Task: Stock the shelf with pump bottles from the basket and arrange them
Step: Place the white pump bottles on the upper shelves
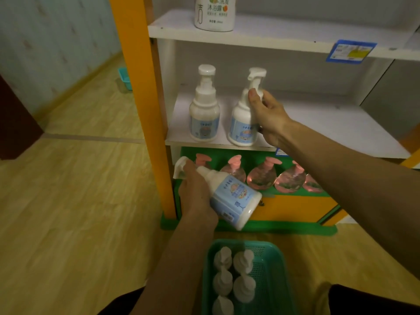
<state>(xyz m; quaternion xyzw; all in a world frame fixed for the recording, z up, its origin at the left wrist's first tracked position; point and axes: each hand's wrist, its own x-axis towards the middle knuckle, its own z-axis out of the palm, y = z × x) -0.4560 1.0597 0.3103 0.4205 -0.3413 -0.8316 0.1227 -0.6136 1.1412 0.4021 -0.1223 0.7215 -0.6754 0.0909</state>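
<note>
- While we are crouching before the shelf (318, 123), our left hand (195, 194) is gripping a third bottle (229, 196) by its neck, fingers curled round it just below the pump; it is lying tilted in the air, base toward us, between the basket (276, 264) and the middle board.
- A first bottle (204, 114) is standing upright near the left wall of the shelf, nozzle turned away from us.
- Just beside it a second bottle (243, 123) is standing upright near the front edge, and our right hand (267, 117) is curling round its neck and shoulder, the thumb pressing on the collar, seemingly turning it to face front.
- Five more are waiting upright in the basket below.
- We are judging these bottles stiff, smooth plastic, fairly light but top-heavy at the pump; the neck looks the surest hold, since the glossy labelled body may be slipping in a loose grip.
</note>
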